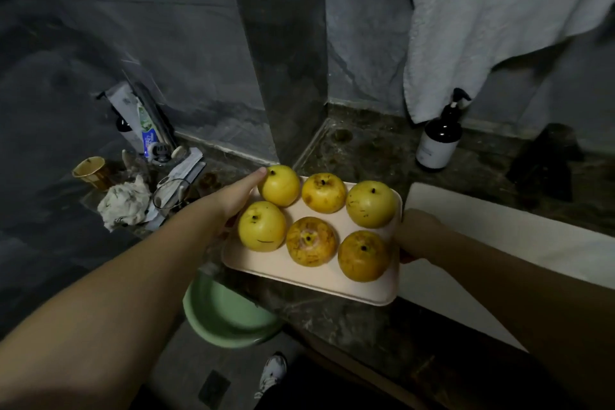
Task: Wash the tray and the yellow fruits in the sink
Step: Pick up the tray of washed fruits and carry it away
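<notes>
Our left fingers [258,175] lie stretched along the far left edge of the tray, the thumb tip touching the back-left fruit, and the rest of the left hand [238,201] wraps under the tray's left rim, so it grips the tray from that side. The fingers of our right hand [417,233] are hidden under the tray's right end; we see only the back of the hand pressed against the rim, curled round it and holding it up.

Between the two hands the pale tray [299,271] hangs level in the air, over the dark marble counter [362,319] and just left of the white sink [499,226]. On it sit six yellow fruits [326,193] in two rows of three, stems up. The three in the far row are brighter yellow; the middle and right ones in the near row are browner and blotched.

Further out, a green basin [223,313] sits below the counter edge on the left, and a shoe [273,373] shows on the floor. On the left lie a gold cup [91,171], a crumpled cloth [124,205], a clear glass [171,193] and a toothpaste tube [143,125]. A dark pump bottle [439,138] stands at the back right, under a hanging white towel [492,17].
</notes>
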